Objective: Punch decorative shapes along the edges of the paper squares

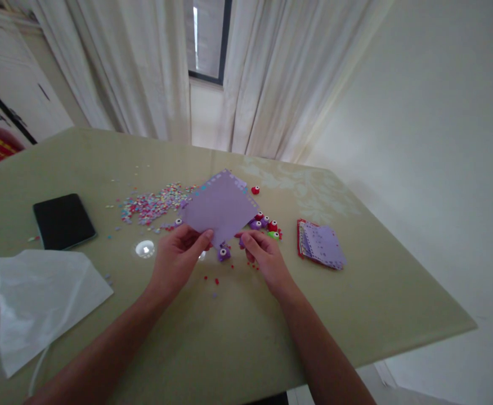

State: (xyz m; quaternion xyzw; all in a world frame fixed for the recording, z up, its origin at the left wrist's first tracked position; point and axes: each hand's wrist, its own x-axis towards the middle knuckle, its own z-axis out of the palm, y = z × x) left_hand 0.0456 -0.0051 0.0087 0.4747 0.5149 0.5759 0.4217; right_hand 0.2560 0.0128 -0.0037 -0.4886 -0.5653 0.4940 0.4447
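Observation:
My left hand (182, 247) is closed on the lower left edge of a purple square sheet (221, 205), thumb on top. Pale and blue marks run along the sheet's far edges. Beside its lower right edge, my right hand (263, 253) pinches a small purple piece (241, 242), mostly covered by the fingers. Between the hands lies a small purple figure (224, 253) with a googly eye. Just beyond the right hand is a cluster of similar red, purple and green figures (273, 225). Tiny red bits (216, 281) lie scattered nearer me.
Left of the sheet spreads a heap of small multicoloured pieces (157, 205). A dark tablet or phone (64, 221) and a white bag (48, 304) with a cord lie at the left. A stack of purple and red sheets (321, 246) sits at the right. One red figure (255, 190) stands apart.

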